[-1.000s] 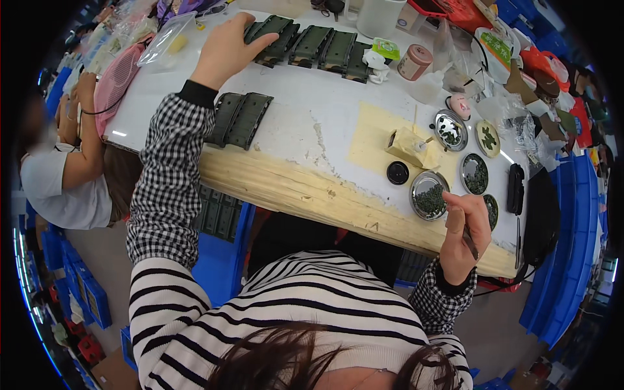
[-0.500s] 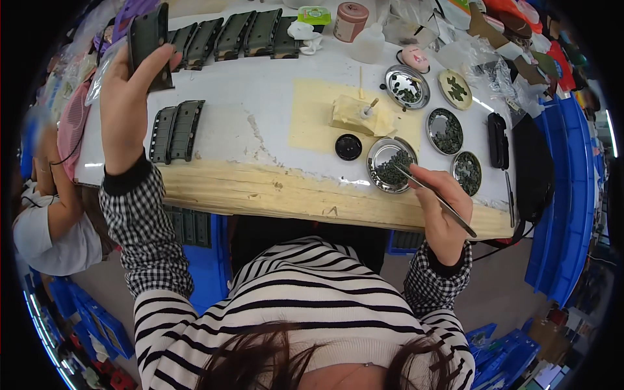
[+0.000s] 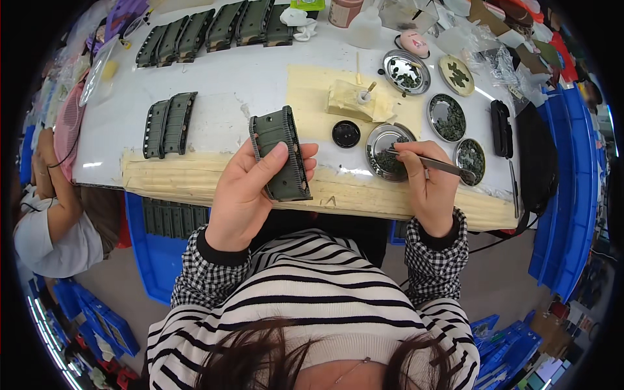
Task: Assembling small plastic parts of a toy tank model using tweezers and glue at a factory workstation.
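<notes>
From our left hand (image 3: 242, 198), we have open tabletop (image 3: 224, 77) between 11 and 12 o'clock, up to the row of green pieces (image 3: 225, 27); a green pair (image 3: 177, 123) blocks 10 o'clock, the black lid (image 3: 346, 134) 2. Off our right hand (image 3: 431, 192), metal dishes (image 3: 376, 138) bar us at 10, 12 and 2 o'clock.
</notes>
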Available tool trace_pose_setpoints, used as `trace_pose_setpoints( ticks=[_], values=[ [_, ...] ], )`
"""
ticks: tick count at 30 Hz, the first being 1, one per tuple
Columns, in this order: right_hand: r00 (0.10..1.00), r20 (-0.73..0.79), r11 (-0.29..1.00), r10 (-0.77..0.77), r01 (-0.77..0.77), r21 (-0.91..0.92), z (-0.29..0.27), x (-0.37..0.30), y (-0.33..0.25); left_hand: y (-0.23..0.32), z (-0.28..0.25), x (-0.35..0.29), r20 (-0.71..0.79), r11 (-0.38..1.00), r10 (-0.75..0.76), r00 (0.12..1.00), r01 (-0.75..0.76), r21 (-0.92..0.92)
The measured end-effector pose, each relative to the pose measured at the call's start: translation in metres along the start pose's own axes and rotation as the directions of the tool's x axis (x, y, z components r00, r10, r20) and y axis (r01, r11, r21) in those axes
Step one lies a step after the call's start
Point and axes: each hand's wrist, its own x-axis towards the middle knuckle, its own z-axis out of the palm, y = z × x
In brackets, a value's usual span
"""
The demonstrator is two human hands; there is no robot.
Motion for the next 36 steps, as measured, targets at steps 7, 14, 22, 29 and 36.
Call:
trace_pose_setpoints(
  ticks=[7,14,22,29,36],
  values=[
    [0.999,-0.018,0.999,-0.040,0.040,-0.005,0.001,0.001,0.000,0.000,0.013,-0.003,-0.010,0.990,0.114,0.993,-0.113,0.084],
    [0.997,-0.058,0.988,-0.053,0.060,0.139,-0.002,0.002,-0.014,-0.008,0.017,-0.002,0.156,0.983,0.129,0.979,-0.147,0.109],
    [1.000,-0.020,0.874,0.013,-0.002,0.486,0.010,0.006,-0.041,-0.018,0.020,0.000,0.209,0.996,-0.003,0.978,-0.015,0.084],
    [0.975,0.049,0.856,-0.216,0.165,0.491,0.025,0.015,-0.052,-0.020,0.019,0.005,0.326,0.938,-0.182,0.928,0.263,-0.225],
    [0.974,0.075,0.858,-0.212,0.149,0.491,0.027,0.014,-0.050,-0.022,0.015,0.006,0.337,0.963,-0.139,0.931,0.207,-0.175]
  ],
)
